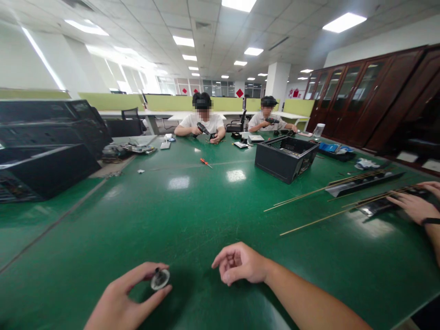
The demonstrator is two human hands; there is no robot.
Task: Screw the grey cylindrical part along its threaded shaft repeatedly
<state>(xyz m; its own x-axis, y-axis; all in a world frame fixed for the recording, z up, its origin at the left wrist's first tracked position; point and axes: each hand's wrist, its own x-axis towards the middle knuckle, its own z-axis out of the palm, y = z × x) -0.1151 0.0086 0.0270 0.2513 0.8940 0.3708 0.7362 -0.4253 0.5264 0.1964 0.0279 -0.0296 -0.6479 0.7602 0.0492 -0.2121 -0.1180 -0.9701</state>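
My left hand (pixel 132 293) grips a small round part (pixel 160 279) between thumb and fingers, low in the head view. The part has a pale disc-like rim and a dark stub at its centre; its exact kind I cannot make out. To the right, my right hand (pixel 242 265) hovers over the green tabletop (pixel 192 215) with its fingers loosely bent and apart from the thumb. Nothing shows in it, and a gap separates it from the round part.
A black computer case (pixel 285 160) stands at the back right, with an orange screwdriver (pixel 205 162) left of it. Long thin rods (pixel 309 223) lie near another person's hand (pixel 412 206). Dark cases (pixel 48 156) stand left. Two people with power drills (pixel 202 128) sit opposite.
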